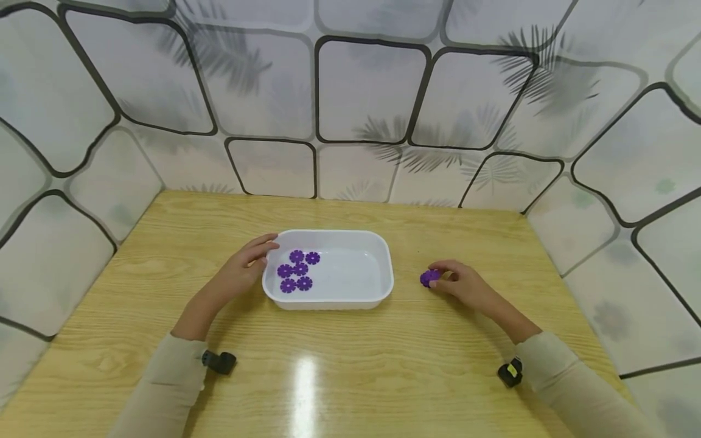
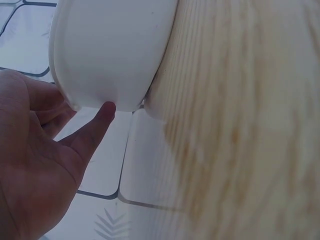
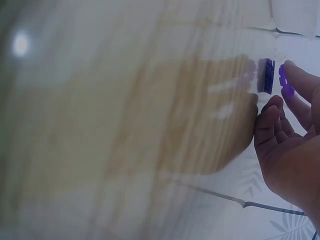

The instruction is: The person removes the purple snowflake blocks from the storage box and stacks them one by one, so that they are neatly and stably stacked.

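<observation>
My left hand (image 1: 244,267) holds the left end of a white plastic tray (image 1: 350,300), its fingers over the rim. In the left wrist view the thumb (image 2: 106,111) presses on the tray's outer wall. Inside the tray, at its left, lie several purple flower-shaped discs (image 1: 300,269) with notched edges. To the right of the tray, my right hand (image 1: 462,283) pinches a purple flower-shaped disc (image 3: 286,81) between thumb and finger. Just beneath it, on the table, a darker purple stack of discs (image 3: 269,76) shows in the right wrist view. The other fingers of that hand curl near the tabletop.
The tray stands on a light wood-grain table (image 1: 350,365) with a bright glare spot near the front. Behind and on both sides rises a wall covering (image 1: 372,91) with a stone-outline and leaf pattern. Dark devices are strapped at both wrists, by the beige sleeves (image 1: 170,371).
</observation>
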A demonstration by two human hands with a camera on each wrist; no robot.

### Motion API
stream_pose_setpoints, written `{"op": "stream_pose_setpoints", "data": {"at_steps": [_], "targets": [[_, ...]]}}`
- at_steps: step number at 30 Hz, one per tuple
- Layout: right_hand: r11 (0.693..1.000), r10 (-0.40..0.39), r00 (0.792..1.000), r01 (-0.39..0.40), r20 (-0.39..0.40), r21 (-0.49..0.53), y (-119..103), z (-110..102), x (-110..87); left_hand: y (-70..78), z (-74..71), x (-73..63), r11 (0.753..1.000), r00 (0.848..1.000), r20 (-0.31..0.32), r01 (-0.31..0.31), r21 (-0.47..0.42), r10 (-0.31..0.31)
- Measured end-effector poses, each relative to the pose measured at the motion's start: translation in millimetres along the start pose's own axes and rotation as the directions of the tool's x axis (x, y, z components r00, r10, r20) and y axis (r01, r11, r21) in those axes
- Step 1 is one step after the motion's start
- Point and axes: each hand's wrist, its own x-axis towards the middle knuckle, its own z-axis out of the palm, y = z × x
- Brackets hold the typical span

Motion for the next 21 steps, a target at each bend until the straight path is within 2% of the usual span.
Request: {"op": "stream_pose_setpoints", "data": {"at_steps": [4,10,15,21], "targets": [[0.999,-0.020,1.000,0.020,-0.002,-0.038,4.4,3.0,2.4,0.4,0.2,-0.2,1.000,1.000,0.000,0.005,0.003,-0.005],[0.997,-0.028,1.000,0.028,0.002,-0.078,5.3,5.1,4.3,0.9,-0.1,0.7,0.999,0.999,-0.005,-0.038,0.010,0.038],[0.992,-0.022,1.000,0.022,0.003,-0.122,5.0,5.4,5.4,1.7,-0.1,2.1,1.000,1.000,0.000,-0.025,0.003,0.025],[0.991,-0.025,1.000,0.026,0.010,-0.130,4.4,7.1,5.1,1.0,0.3,1.2,1.000,1.000,0.001,-0.019,0.013,0.019]]}}
